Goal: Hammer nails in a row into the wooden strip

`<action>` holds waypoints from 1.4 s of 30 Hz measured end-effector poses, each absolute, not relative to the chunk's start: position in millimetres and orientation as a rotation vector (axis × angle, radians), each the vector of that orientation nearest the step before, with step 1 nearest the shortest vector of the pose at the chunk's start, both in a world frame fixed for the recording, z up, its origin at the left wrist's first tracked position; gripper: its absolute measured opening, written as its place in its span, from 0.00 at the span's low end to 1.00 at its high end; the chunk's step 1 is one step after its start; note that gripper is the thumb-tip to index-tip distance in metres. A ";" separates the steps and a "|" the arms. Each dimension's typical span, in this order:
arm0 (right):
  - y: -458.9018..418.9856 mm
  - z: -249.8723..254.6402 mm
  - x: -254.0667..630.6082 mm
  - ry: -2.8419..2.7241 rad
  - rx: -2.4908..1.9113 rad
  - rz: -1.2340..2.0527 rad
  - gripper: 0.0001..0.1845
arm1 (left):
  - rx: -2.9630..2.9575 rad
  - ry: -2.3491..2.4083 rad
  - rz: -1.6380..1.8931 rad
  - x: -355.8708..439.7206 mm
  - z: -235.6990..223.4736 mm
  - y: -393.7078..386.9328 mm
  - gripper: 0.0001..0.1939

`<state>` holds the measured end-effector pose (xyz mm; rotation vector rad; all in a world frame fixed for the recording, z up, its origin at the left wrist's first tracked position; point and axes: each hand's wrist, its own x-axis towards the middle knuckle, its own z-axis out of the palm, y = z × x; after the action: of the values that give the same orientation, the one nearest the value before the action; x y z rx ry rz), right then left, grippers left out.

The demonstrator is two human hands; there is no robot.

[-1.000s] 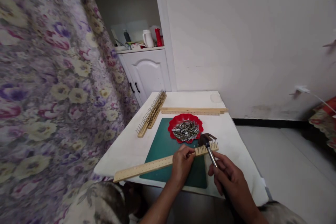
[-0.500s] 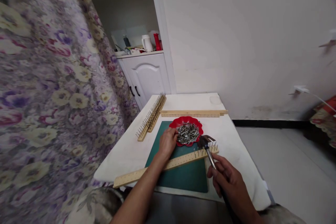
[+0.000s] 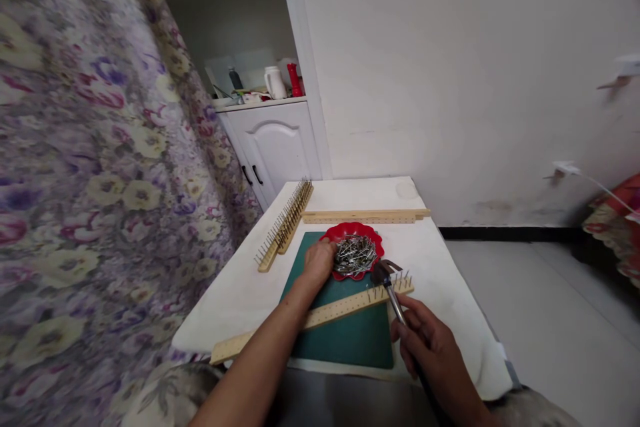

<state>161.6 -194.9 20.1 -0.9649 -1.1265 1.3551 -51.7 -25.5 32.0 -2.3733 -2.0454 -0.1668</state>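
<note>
My left hand [image 3: 319,260] reaches to the left side of a red scalloped bowl [image 3: 377,241] full of loose nails [image 3: 356,255]. Its fingers are bent together at the nails; what they pinch, if anything, is hidden. My right hand [image 3: 425,333] is closed around the handle of a claw hammer [image 3: 395,300], whose head hangs over the right end of a pale wooden strip [image 3: 330,311]. Upright nails [image 3: 395,285] stand in that end, and rows of small holes run along the rest. A green cutting mat [image 3: 345,340] lies under the strip and bowl.
Wooden strips studded with upright nails [image 3: 286,221] lie at the table's left. More bare strips [image 3: 365,216] lie across the back of the white-covered table [image 3: 240,293]. A floral curtain [image 3: 125,213] hangs at the left, beside a white cabinet [image 3: 283,140].
The view has shifted slightly. My left hand stays at the bowl's left side, its fingers a little further over the rim. The right hand still holds the hammer above the strip.
</note>
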 end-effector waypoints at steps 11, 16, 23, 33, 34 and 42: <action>-194.2 20.4 161.9 -1.094 -0.962 1.359 0.22 | -2.384 -1.977 -0.405 -54.1 27.5 -42.4 0.11; -194.8 19.1 161.1 -1.104 -0.958 1.363 0.21 | -2.467 -1.885 -1.040 -47.5 25.1 -62.8 0.09; -191.7 18.3 165.0 -0.982 -0.872 1.429 0.23 | -2.494 -2.126 -1.931 -29.5 14.2 -103.3 0.09; -186.0 23.5 172.9 -0.836 -0.661 1.656 0.27 | -2.476 -2.231 -1.852 -16.2 -6.8 -128.5 0.10; -186.0 23.2 172.4 -0.842 -0.654 1.655 0.28 | -2.478 -2.222 -1.830 -15.5 -7.8 -128.1 0.10; -190.0 25.8 173.3 -0.872 -0.638 1.686 0.26 | -2.464 -2.186 -1.775 -12.8 -8.4 -126.5 0.10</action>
<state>173.3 -190.0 25.8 -0.6378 -0.8723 1.6856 -12.8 -126.5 -8.4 -2.4645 -2.1857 -1.7748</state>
